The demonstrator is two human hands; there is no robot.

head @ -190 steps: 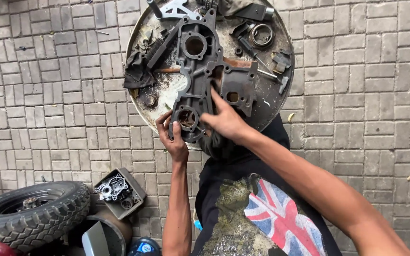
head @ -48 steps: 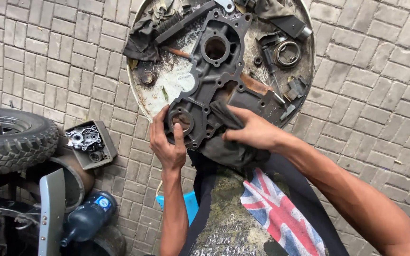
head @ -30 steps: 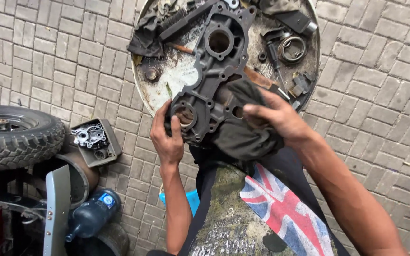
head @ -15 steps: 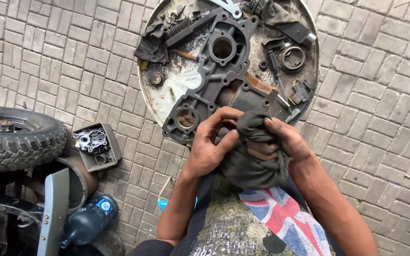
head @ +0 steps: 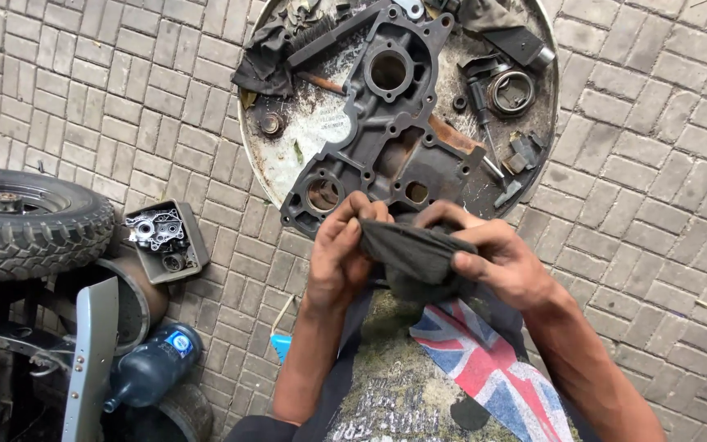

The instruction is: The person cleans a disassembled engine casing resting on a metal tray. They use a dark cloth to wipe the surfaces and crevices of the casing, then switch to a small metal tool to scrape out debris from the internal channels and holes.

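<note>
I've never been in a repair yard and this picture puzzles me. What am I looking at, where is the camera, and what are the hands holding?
The camera sits on a person's head and looks down at their own two bare hands. The left hand and right hand hold a dark cloth stretched between them. Beyond it, a dirty round metal tray on brick paving carries a dark cast engine cover, a metal ring and small greasy parts. To the left lie a tyre, a small box of parts and a blue bottle.
</note>
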